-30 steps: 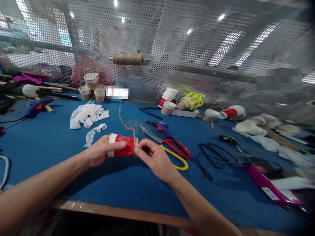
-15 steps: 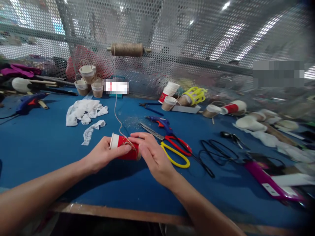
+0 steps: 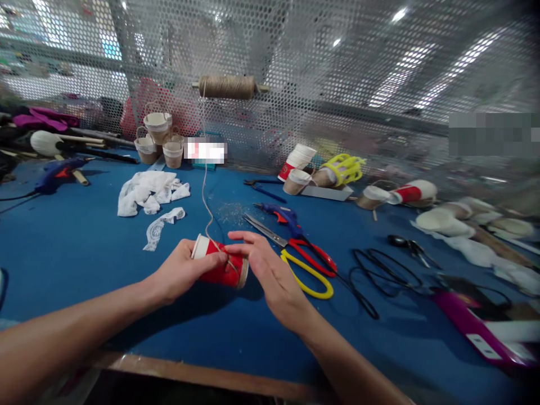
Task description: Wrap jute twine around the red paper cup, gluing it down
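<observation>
A red paper cup (image 3: 221,270) lies on its side above the blue table (image 3: 84,242). My left hand (image 3: 179,273) is wrapped around its rim end, thumb pressed on the side. My right hand (image 3: 270,273) sits at the cup's base, fingers curled, pinching brown twine (image 3: 205,197) against the cup. The twine runs up from the cup to a spool (image 3: 228,87) hung on the perforated screen.
Red and yellow scissors (image 3: 306,264) and a blue glue gun (image 3: 282,216) lie just right of my hands. White lace (image 3: 147,194) is to the left. Twine-wrapped cups (image 3: 158,140), loose cups (image 3: 297,169), black scissors (image 3: 411,247) and a purple tool (image 3: 468,326) surround them.
My right hand moved from the cup's base end up over its side, carrying the twine across the cup. The cup tilted and shifted slightly lower in view.
</observation>
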